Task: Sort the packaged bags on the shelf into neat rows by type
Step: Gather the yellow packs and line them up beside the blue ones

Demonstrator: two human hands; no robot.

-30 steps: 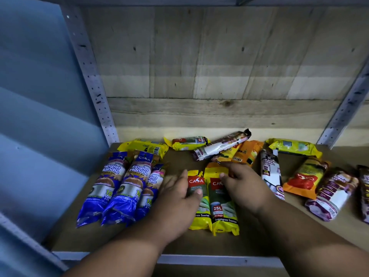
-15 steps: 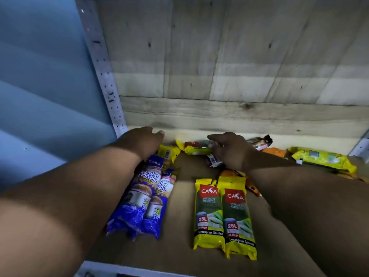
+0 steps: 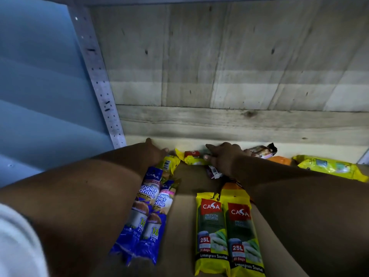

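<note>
Two blue garbage-bag packs lie side by side at the left front of the shelf, partly under my left forearm. Two yellow-green CASA packs lie in a pair at the middle front. My left hand reaches to the back left corner, fingers spread, resting over a yellow pack. My right hand is at the back middle, its fingers over a small yellow pack with a red label and its thumb against the pack's near side. A white and brown pack sticks out from behind that hand.
An orange pack and a long yellow pack lie at the back right. A perforated metal upright stands at the left, with a wooden back wall behind the shelf. A white sleeve shows at the lower left.
Both hands left the CASA packs at the front and reached to the back of the shelf. The view moved closer and lower, and the purple packs on the right dropped out of view.
</note>
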